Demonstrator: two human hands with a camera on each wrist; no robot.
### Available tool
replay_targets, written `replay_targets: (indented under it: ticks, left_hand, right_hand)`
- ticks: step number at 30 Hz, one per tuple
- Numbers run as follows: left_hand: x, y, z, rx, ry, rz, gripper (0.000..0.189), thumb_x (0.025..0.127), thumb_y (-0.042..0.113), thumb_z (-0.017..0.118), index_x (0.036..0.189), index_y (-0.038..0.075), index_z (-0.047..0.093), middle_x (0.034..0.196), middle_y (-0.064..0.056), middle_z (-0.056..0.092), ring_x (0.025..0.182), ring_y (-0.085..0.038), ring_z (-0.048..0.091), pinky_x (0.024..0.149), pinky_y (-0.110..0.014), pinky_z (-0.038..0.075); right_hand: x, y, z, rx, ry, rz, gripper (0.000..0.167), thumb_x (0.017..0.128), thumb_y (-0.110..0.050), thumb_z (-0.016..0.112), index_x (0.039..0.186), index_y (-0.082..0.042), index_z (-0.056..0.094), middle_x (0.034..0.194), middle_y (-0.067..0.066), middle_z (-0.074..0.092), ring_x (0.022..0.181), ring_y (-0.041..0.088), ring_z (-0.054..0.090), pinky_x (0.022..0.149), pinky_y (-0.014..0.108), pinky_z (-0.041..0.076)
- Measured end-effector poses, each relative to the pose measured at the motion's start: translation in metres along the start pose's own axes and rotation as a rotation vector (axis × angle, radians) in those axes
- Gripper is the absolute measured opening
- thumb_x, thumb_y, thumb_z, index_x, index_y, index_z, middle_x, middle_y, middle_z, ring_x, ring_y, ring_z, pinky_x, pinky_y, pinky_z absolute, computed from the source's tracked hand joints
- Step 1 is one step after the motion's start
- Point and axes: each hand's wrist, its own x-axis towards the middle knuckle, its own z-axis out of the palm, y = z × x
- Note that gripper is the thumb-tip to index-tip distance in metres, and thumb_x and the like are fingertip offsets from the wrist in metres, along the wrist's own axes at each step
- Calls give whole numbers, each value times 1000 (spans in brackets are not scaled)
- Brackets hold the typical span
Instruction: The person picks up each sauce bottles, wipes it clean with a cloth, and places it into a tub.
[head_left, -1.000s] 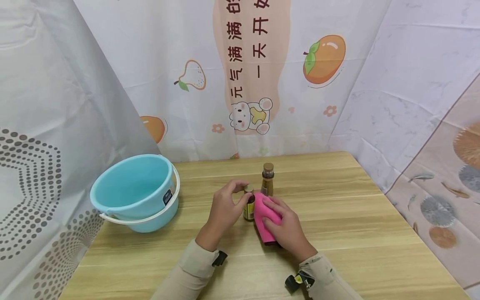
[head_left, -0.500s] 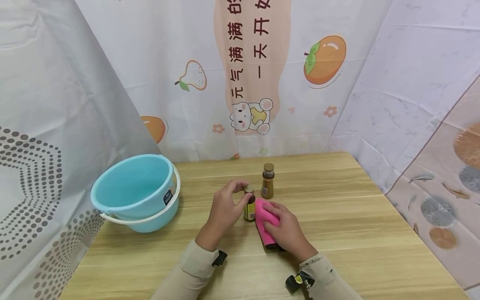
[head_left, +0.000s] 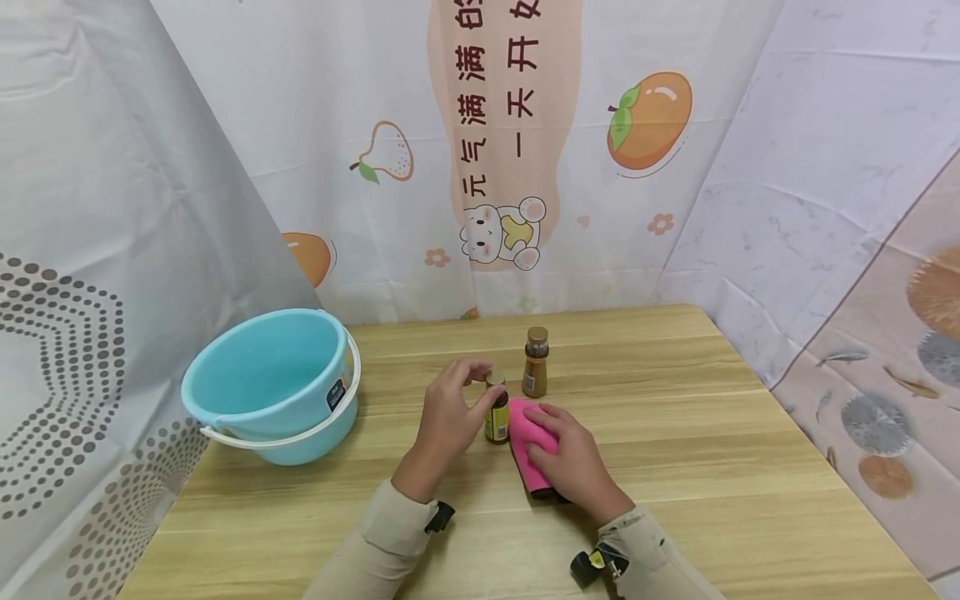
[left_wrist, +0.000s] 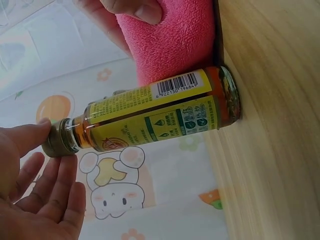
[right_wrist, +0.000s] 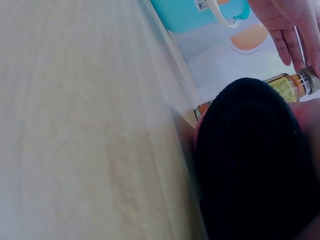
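In the head view my left hand (head_left: 446, 412) pinches the cap of a small glass bottle (head_left: 497, 425) standing upright on the table. The left wrist view shows the bottle's yellow label (left_wrist: 175, 107), with thumb and fingertips on its brown cap (left_wrist: 60, 138). My right hand (head_left: 566, 454) grips a pink terry cloth pad (head_left: 529, 473), its fluffy side against the bottle. Black material (right_wrist: 250, 160), rounded at the end, fills much of the right wrist view and hides most of the right hand there.
Behind the pad stands a second, brown bottle (head_left: 536, 377) with a gold cap. A light blue bucket (head_left: 262, 425) with a white handle is at the left of the wooden table (head_left: 697, 467). Printed curtains hang behind and on both sides.
My right hand has drawn the pink pad slightly toward me and down along the bottle, uncovering more of the rear bottle. The left hand keeps its pinch; the held bottle shifts very little.
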Motion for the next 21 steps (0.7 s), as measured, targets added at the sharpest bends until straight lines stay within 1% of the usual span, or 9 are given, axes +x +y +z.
replay_targets:
  ticks: [6,12,15,21]
  left_hand:
    - [0,-2,0,0,1,6,30,89,18,84,112,7,69,103,-1,72,95,-13,70,89,-33,62]
    - [0,-3,1,-17,-1,33,29,90,17,83,113,7,68,105,-2,74,96,-13,73,87,-33,63]
    - [0,-3,1,-28,-4,39,28,91,16,82,112,6,68,105,-3,75,96,-14,74,86,-33,64]
    - [0,-1,0,-50,-24,32,25,92,13,80,113,7,68,106,-5,75,97,-16,75,87,-30,63]
  right_hand:
    - [-1,-1,0,36,30,-46,52,87,-11,79,137,-22,68,153,9,54,134,31,57,99,45,56]
    - [-2,-4,-2,100,89,-135,54,88,-11,80,138,-24,68,153,9,55,131,27,59,92,34,60]
    - [-2,-4,-3,131,107,-175,54,88,-10,80,139,-24,67,153,9,54,132,25,59,93,30,60]
    - [-2,-4,-4,199,126,-214,55,90,-10,80,141,-25,66,156,7,52,136,22,55,99,28,57]
